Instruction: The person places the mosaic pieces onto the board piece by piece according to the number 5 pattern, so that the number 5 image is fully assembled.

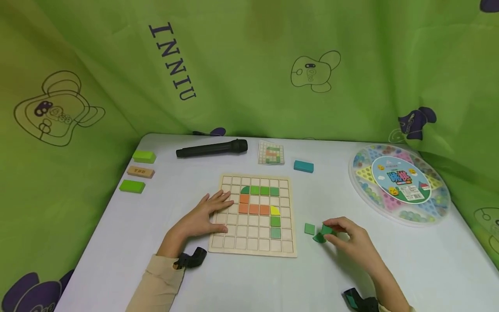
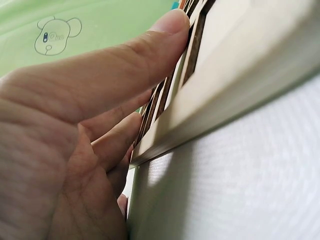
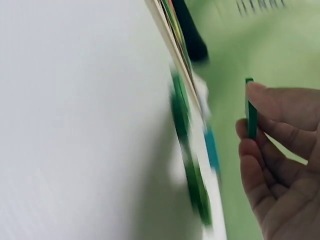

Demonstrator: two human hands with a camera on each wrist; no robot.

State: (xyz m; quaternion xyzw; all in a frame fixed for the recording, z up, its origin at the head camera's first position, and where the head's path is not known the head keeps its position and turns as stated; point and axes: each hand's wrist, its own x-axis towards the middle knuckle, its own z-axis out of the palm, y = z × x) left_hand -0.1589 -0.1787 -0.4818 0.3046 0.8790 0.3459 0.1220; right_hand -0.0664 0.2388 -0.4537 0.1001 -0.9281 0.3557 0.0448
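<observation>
My left hand (image 1: 199, 217) rests on the left side of a wooden grid board (image 1: 253, 253), fingers spread. In the left wrist view its thumb (image 2: 172, 22) lies over the board's rim. On the board sit a green quarter-round piece (image 1: 245, 190), several green square tiles (image 1: 264, 191), several orange tiles (image 1: 254, 209) and a yellow piece (image 1: 274, 210). Right of the board my right hand (image 1: 352, 238) pinches a green square tile (image 3: 251, 117) between thumb and fingers, raised above the table. Beneath it lie a green square tile (image 1: 309, 229) and a darker green piece (image 1: 319, 238), partly hidden.
Behind the board are a black microphone (image 1: 212, 149), a pattern card (image 1: 271, 153) and a teal block (image 1: 303, 166). Two lime blocks (image 1: 132, 186) and a wooden block (image 1: 140, 172) lie far left. A round Chinese checkers case (image 1: 360, 197) stands at right. Green curtain (image 1: 241, 65) hangs behind.
</observation>
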